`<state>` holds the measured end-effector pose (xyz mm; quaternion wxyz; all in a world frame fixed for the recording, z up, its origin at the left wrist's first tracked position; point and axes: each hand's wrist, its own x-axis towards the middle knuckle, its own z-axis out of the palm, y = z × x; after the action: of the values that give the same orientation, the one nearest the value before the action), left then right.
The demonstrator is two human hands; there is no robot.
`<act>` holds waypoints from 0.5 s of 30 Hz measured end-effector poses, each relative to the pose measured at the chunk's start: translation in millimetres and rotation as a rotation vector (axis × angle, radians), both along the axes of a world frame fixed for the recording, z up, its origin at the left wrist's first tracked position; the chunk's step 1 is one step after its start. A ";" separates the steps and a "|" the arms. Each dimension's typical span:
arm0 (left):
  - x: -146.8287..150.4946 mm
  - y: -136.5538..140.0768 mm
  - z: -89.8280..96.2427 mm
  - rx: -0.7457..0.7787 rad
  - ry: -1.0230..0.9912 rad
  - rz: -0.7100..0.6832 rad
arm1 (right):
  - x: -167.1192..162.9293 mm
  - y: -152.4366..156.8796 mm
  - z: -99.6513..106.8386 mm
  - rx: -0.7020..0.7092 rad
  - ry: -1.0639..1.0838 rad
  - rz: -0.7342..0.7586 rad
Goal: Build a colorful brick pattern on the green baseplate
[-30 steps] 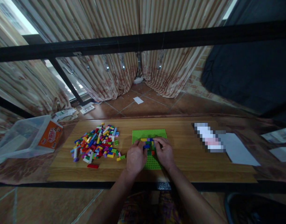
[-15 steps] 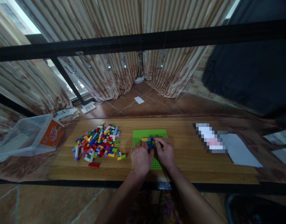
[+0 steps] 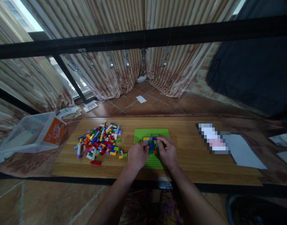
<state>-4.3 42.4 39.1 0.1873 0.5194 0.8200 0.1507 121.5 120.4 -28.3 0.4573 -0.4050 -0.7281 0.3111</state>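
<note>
A green studded baseplate (image 3: 151,132) lies on the wooden board, with a small cluster of joined toy bricks (image 3: 151,146) on it. Blue makes up the cluster's middle; yellow and purple bricks line its far side, and an orange one shows at the near right. My left hand (image 3: 138,155) is closed, its thumb and forefinger against the cluster's left edge. At the right edge, my right hand (image 3: 167,152) pinches the bricks, fingers bent over their far corner. What lies under the fingertips is partly hidden.
Left of the baseplate spreads a heap of loose colourful bricks (image 3: 98,140), a red brick (image 3: 96,162) at its near side. A clear plastic bin (image 3: 28,132) stands far left. To the right lie a blurred-out phone-like object (image 3: 212,139) and white paper (image 3: 247,151).
My left hand has drawn back slightly to the left, uncovering more of the blue and orange bricks. My right hand stays at the cluster's right edge. The view has shifted slightly.
</note>
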 end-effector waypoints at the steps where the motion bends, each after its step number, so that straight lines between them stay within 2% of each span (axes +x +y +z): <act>1: -1.9 1.1 1.0 -0.009 -0.001 -0.013 | 1.0 -1.0 1.2 0.026 -0.005 -0.014; 7: -8.0 11.1 -1.4 -0.038 -0.092 -0.073 | 11.2 -12.9 12.4 0.180 -0.251 0.019; 15: -3.6 12.1 -5.5 -0.042 -0.134 -0.070 | 13.4 -23.7 7.5 0.199 -0.439 0.006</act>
<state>-7.8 54.5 33.6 0.2578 0.5324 0.7900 0.1615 134.9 96.7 -20.8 0.3245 -0.4136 -0.8384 0.1437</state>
